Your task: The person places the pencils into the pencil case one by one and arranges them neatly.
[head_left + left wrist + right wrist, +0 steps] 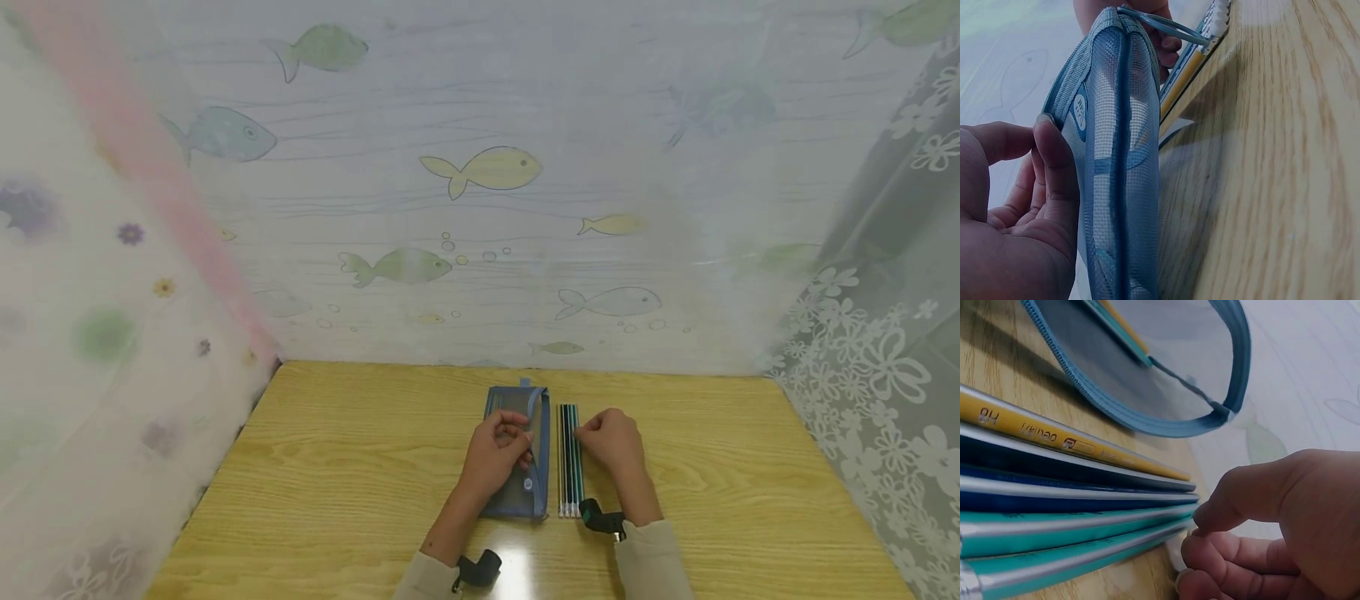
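Observation:
A blue mesh pencil case (517,498) lies on the table with its zipped mouth gaping on the right side. My left hand (495,454) pinches the edge of that mouth between thumb and forefinger, as the left wrist view shows beside the zip (1121,156). Just right of the case, several pencils (566,467) lie side by side: yellow, dark, blue and teal. My right hand (617,446) has thumb and forefinger pinched at the far end of the outermost teal pencil (1085,559). Through the mesh, yellow and teal pencils (1124,334) show inside the case.
The wood-grain table (337,467) stretches to both sides. A fish-print curtain (480,217) hangs behind it, and a floral lace curtain (885,400) stands along the right edge. Each wrist wears a small black camera (480,568).

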`<state>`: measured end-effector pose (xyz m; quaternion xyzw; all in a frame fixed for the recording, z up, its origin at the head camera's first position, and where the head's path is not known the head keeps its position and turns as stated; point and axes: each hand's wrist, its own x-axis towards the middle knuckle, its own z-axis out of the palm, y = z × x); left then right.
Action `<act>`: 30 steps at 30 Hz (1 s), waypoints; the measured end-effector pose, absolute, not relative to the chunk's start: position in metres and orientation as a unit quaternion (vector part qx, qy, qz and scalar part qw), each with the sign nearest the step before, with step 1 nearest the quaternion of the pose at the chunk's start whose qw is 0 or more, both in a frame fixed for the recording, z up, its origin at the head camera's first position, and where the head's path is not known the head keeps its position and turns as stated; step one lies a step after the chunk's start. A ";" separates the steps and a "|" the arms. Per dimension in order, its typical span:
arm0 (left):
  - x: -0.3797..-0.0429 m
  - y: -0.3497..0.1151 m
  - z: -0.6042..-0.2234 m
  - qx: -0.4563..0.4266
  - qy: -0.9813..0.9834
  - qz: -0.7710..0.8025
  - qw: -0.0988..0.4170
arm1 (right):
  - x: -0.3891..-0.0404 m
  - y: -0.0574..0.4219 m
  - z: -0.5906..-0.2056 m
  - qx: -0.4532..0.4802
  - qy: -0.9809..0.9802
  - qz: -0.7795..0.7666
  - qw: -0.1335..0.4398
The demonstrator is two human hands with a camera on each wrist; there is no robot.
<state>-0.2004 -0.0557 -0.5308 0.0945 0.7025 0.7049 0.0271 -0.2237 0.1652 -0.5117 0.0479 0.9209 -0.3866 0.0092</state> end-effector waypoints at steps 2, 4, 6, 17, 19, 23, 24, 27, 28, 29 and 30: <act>-0.201 -0.056 -0.531 0.094 0.704 0.703 0.028 | -0.223 0.165 -0.512 0.051 0.923 -0.380 0.012; -0.201 -0.056 -0.531 0.094 0.705 0.702 0.029 | -0.223 0.165 -0.511 0.053 0.926 -0.372 0.016; -0.201 -0.056 -0.531 0.094 0.705 0.702 0.029 | -0.223 0.164 -0.512 0.054 0.929 -0.366 0.021; -0.201 -0.056 -0.532 0.092 0.707 0.700 0.029 | -0.222 0.160 -0.514 0.084 0.938 -0.336 0.033; -0.201 -0.056 -0.532 0.092 0.708 0.700 0.029 | -0.222 0.160 -0.515 0.091 0.940 -0.327 0.036; -0.201 -0.056 -0.532 0.094 0.706 0.702 0.028 | -0.223 0.160 -0.517 0.098 0.942 -0.318 0.037; -0.201 -0.056 -0.532 0.094 0.705 0.702 0.028 | -0.223 0.160 -0.518 0.099 0.942 -0.318 0.037; -0.201 -0.056 -0.532 0.095 0.704 0.703 0.029 | -0.223 0.161 -0.519 0.095 0.942 -0.320 0.036; -0.201 -0.056 -0.532 0.096 0.704 0.704 0.029 | -0.223 0.161 -0.519 0.093 0.942 -0.322 0.036; -0.200 -0.056 -0.532 0.095 0.704 0.703 0.029 | -0.223 0.162 -0.519 0.090 0.941 -0.324 0.036; -0.201 -0.056 -0.532 0.095 0.704 0.703 0.029 | -0.223 0.162 -0.518 0.088 0.941 -0.326 0.036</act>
